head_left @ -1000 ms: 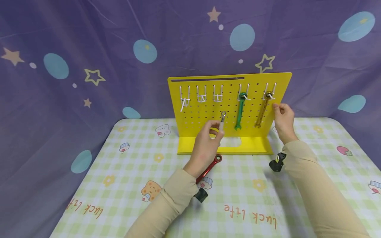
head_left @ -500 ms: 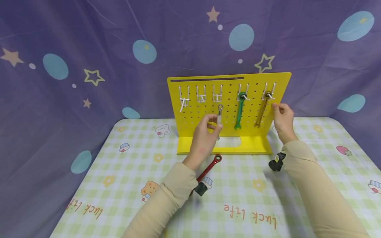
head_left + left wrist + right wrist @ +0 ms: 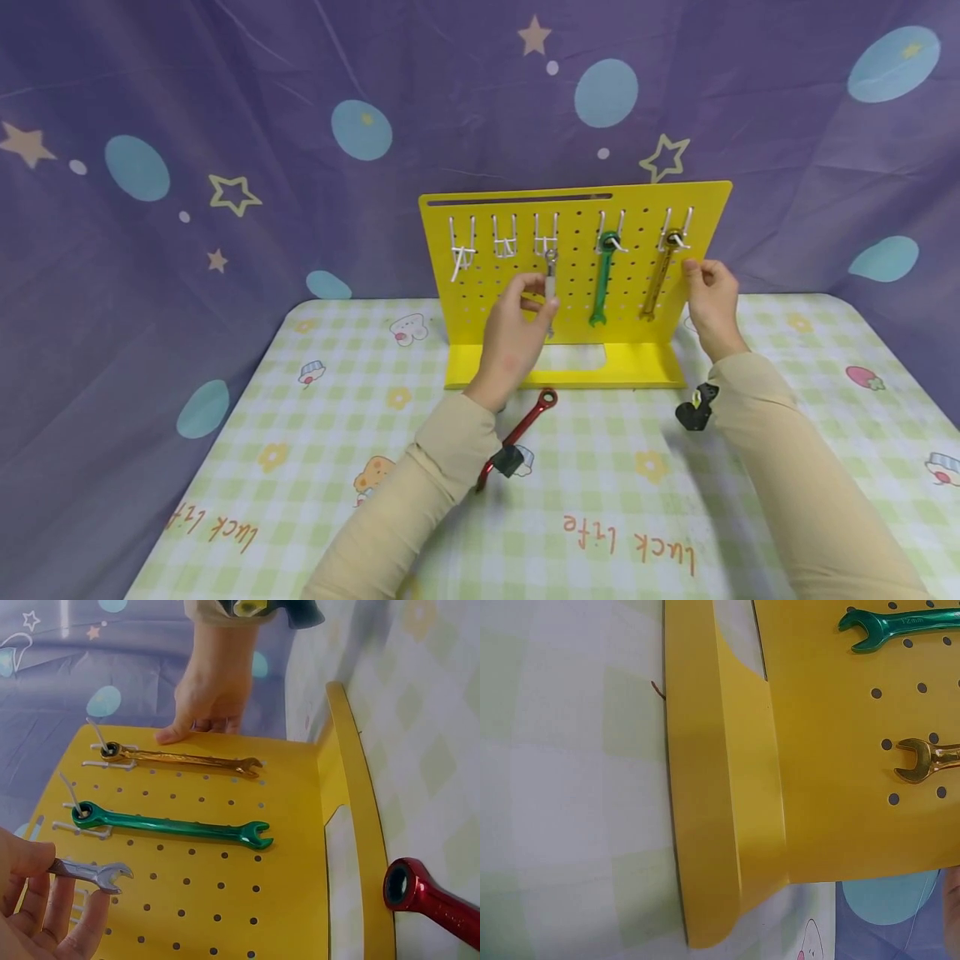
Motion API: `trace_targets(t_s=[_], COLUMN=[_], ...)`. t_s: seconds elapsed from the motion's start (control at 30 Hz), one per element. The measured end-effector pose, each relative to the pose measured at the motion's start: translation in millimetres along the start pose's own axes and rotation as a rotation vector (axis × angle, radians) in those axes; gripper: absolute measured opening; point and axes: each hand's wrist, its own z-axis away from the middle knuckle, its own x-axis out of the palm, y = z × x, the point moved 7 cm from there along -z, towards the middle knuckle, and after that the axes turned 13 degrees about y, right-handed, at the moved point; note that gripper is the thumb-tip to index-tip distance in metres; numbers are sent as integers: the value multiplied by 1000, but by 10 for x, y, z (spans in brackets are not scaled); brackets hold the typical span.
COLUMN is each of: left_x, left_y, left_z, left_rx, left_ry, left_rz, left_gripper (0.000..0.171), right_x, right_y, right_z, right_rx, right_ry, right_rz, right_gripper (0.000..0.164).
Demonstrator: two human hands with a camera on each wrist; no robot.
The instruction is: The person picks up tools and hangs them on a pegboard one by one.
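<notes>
My left hand (image 3: 513,333) pinches a silver combination wrench (image 3: 551,287) upright between thumb and fingers. Its ring end is up, right by the tip of the middle white hook (image 3: 545,242); whether the two touch, I cannot tell. In the left wrist view the wrench's open end (image 3: 111,877) sticks out past the fingers. My right hand (image 3: 712,304) grips the right edge of the yellow pegboard (image 3: 472,317), thumb on the front. Only a sliver of that hand (image 3: 952,907) shows in the right wrist view. A green wrench (image 3: 603,283) and a gold wrench (image 3: 660,279) hang from hooks on the right.
On the checked tablecloth (image 3: 600,467) a red wrench (image 3: 528,421) lies in front of the board, partly behind the left wrist's black camera mount (image 3: 507,460). Two bare hooks, a left one (image 3: 462,250) and another (image 3: 505,242), sit on the board's left side.
My left hand has raised the silver wrench and shifted slightly left, bringing its ring end up to the middle hook. My right hand stays at the board's edge.
</notes>
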Motion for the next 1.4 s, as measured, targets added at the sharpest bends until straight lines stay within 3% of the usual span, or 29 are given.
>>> trace_targets(t_s=[0.8,1.07,1.4], left_x=[102,142,164], left_y=[-163,-218,-291], left_z=[-172,-256,-382], left_rx=[-81,-88,-69], left_ry=[2,-10,-22], left_rz=[0,-7,-18], left_gripper=[29,31,29], right_x=[4,-8,-1], right_y=[-14,-3,15], right_z=[4,2,5], right_rx=[-4,-13,0], right_ry=[8,19,12], right_rz=[-3,12,15], right_gripper=[26,33,25])
